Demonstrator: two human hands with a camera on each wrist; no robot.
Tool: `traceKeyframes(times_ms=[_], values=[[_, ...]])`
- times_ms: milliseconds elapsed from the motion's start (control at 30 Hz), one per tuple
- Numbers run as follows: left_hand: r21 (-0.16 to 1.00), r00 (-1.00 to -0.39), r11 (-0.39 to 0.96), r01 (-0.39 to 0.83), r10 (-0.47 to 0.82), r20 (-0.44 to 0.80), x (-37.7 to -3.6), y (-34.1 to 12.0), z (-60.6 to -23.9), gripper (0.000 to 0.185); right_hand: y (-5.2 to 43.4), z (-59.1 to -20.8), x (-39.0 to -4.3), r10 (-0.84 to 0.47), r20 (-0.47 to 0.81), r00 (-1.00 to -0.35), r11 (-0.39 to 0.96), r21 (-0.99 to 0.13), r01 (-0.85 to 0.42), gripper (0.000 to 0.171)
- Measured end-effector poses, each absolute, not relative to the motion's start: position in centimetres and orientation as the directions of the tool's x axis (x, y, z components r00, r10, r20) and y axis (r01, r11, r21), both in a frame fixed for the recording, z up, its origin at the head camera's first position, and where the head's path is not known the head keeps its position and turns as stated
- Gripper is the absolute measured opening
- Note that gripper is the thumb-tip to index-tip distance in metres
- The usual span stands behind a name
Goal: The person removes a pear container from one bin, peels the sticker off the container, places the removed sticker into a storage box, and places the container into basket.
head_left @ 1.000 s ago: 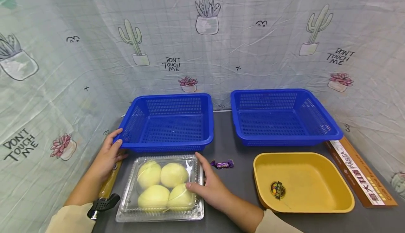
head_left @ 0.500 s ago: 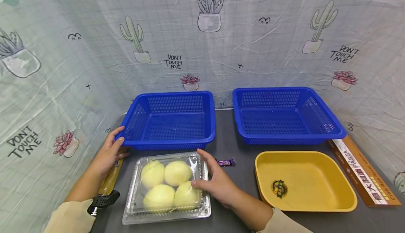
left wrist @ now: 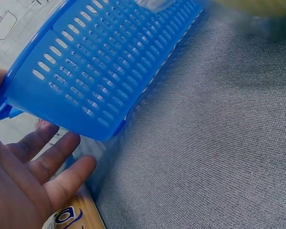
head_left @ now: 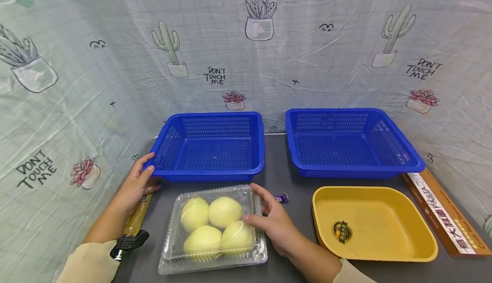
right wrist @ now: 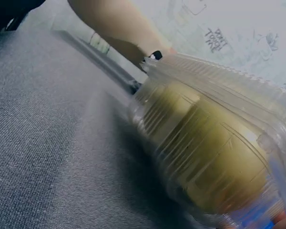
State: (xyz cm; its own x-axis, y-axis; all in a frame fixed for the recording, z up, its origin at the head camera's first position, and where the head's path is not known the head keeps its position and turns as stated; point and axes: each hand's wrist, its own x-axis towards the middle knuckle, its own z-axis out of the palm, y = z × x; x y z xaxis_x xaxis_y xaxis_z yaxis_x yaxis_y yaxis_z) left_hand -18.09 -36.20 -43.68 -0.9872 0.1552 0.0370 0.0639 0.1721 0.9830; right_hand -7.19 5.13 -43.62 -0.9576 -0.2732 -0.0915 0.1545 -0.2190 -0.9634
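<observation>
A clear plastic clamshell box (head_left: 213, 227) with several pale yellow-green fruits lies on the dark grey table in front of the left blue basket (head_left: 215, 176). My right hand (head_left: 274, 223) grips the box's right edge, thumb on the lid and fingers at its far right corner. The right wrist view shows the box (right wrist: 205, 157) close up and blurred. My left hand (head_left: 134, 187) rests against the basket's front left corner, thumb at the rim. In the left wrist view its fingers (left wrist: 62, 176) lie straight below the basket (left wrist: 100, 71).
A second blue basket (head_left: 357, 173) stands at the back right, with a yellow tray (head_left: 384, 223) in front of it. A long pasta box (head_left: 442, 208) lies along the right edge. A purple candy (head_left: 283, 197) peeks out behind my right hand. A long packet (head_left: 138, 217) lies under my left wrist.
The fruit box has slid a little to the right with my right hand, which now half hides the purple candy. My left hand stays at the basket's corner.
</observation>
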Motion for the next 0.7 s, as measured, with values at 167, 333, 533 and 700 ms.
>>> traceKeyframes(times_ms=[167,333,533,700], values=[[0.983,-0.987,0.174,0.058,0.161,0.030,-18.1,-36.2,-43.7,0.058,5.7,-43.0,-7.0,-0.269,-0.125,-0.955,-0.195,-0.964,0.181,0.089],[0.984,-0.987,0.170,0.045,0.162,0.017,-18.0,-36.3,-43.8,0.058,5.9,-41.9,-6.7,-0.256,-0.150,-0.955,-0.218,-0.954,0.208,0.084],[0.984,-0.986,0.171,0.053,0.165,0.025,-18.0,-36.3,-43.8,0.058,6.3,-39.4,-6.9,-0.254,-0.110,-0.961,-0.258,-0.950,0.177,0.083],[0.983,-0.986,0.174,0.050,0.163,0.021,-18.0,-36.1,-43.5,0.058,6.7,-36.8,-7.9,-0.259,-0.092,-0.961,-0.282,-0.945,0.166,0.082]])
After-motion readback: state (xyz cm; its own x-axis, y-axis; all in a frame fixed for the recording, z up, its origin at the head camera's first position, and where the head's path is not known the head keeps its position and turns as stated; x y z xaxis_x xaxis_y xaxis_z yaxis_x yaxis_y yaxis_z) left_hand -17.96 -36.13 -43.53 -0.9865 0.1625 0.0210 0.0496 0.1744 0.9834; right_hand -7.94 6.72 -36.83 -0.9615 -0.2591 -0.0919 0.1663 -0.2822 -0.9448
